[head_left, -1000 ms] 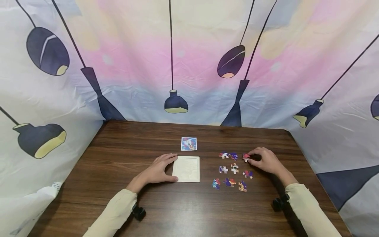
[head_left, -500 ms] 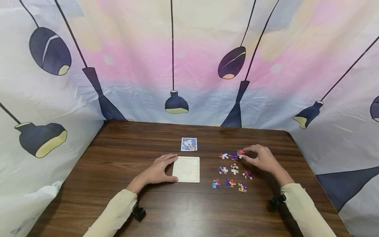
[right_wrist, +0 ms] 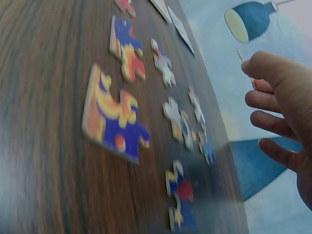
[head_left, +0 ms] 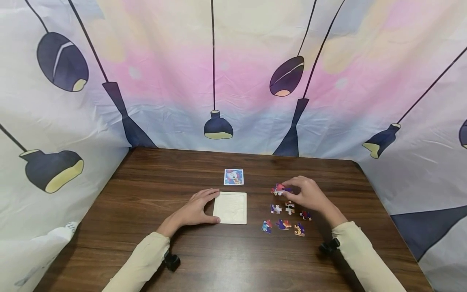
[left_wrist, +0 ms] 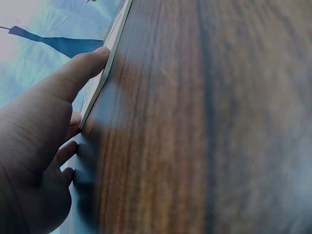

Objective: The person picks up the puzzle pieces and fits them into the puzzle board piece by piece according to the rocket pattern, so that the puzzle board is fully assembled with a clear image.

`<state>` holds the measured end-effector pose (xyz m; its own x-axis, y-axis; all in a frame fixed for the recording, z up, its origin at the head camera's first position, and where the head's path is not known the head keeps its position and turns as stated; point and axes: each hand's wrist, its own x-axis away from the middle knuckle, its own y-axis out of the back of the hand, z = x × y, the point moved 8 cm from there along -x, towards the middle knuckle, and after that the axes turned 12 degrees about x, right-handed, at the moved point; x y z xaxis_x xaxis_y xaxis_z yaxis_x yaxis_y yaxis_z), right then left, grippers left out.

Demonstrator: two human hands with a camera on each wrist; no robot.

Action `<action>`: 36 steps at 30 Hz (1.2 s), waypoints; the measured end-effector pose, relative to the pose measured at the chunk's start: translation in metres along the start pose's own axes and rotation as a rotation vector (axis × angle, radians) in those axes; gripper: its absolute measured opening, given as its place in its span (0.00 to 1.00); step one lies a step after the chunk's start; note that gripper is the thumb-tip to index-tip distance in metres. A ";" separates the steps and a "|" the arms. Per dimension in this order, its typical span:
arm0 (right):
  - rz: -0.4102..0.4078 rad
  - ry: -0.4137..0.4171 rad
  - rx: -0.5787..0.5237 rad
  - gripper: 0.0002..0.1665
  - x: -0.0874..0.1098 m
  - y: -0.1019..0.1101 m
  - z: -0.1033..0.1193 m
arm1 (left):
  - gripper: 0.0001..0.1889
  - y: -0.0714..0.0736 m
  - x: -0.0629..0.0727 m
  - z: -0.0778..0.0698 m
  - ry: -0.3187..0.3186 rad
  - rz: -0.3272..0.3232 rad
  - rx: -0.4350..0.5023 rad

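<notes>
At the middle of the table, a pale square puzzle tray (head_left: 232,208) lies flat with bare inside. My left hand (head_left: 195,209) holds it by the left side, thumb at the near corner and fingers at the far corner. My right hand (head_left: 308,194) pinches a red-and-white jigsaw piece (head_left: 279,187) between thumb and fingers, raised over the far row of pieces. In the right wrist view only a thin edge of the held piece (right_wrist: 240,54) shows. Below the hand lie several loose pieces, such as a blue-and-yellow jigsaw piece (right_wrist: 116,116).
A small printed picture card (head_left: 233,177) lies beyond the tray. Other jigsaw pieces, including one near the front (head_left: 266,226), lie to the tray's right on the wooden table (head_left: 219,259). A printed cloth backdrop (head_left: 175,101) rises behind the table's far edge.
My right hand has lifted the red-and-white piece from the right end of the far row and carried it left over its neighbours. The left hand and the tray stay put.
</notes>
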<state>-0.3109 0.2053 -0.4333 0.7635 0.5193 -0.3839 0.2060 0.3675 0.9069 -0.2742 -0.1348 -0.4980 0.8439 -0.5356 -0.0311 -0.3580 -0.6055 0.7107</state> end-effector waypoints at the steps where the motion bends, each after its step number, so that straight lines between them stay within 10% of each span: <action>1: -0.001 0.009 -0.006 0.17 -0.002 -0.001 0.003 | 0.51 0.000 0.000 0.000 0.000 0.000 0.000; 36: 0.120 0.112 -0.094 0.16 -0.057 -0.071 0.094 | 0.50 0.001 -0.001 0.001 0.023 0.006 0.017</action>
<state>-0.3119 0.0771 -0.4594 0.7054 0.6444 -0.2953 0.0550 0.3656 0.9291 -0.2754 -0.1351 -0.4979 0.8506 -0.5257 -0.0112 -0.3694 -0.6124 0.6989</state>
